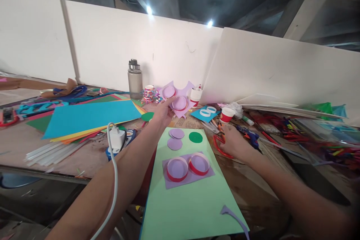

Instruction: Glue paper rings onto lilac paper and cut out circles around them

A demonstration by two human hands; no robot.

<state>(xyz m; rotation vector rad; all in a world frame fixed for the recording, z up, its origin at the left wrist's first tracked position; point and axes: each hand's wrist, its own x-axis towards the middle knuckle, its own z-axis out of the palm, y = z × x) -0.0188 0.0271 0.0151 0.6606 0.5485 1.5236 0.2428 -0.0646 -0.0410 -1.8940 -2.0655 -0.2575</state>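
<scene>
My left hand (164, 111) pinches a jagged-edged sheet of purple paper (182, 113) that carries two shallow paper rings, holding it up at the back of the table. Red-handled scissors (216, 143) lie under the fingers of my right hand (233, 141), which are closed about the handles. Between my arms a pale green sheet (185, 210) bears a purple rectangle (168, 185) with two red-and-white cup rings (177, 176) standing on it. Purple discs (174, 143) and a green disc (195, 137) rest farther up. A curved purple offcut (234, 217) is near the front edge.
Coloured sheets (90, 118), clear sticks (53, 152) and a white plug with cable (116, 137) lie left. At the back stand a bottle (135, 82) and paper cups (227, 114). A blue glue gun (250, 137) and craft supplies fill the right side.
</scene>
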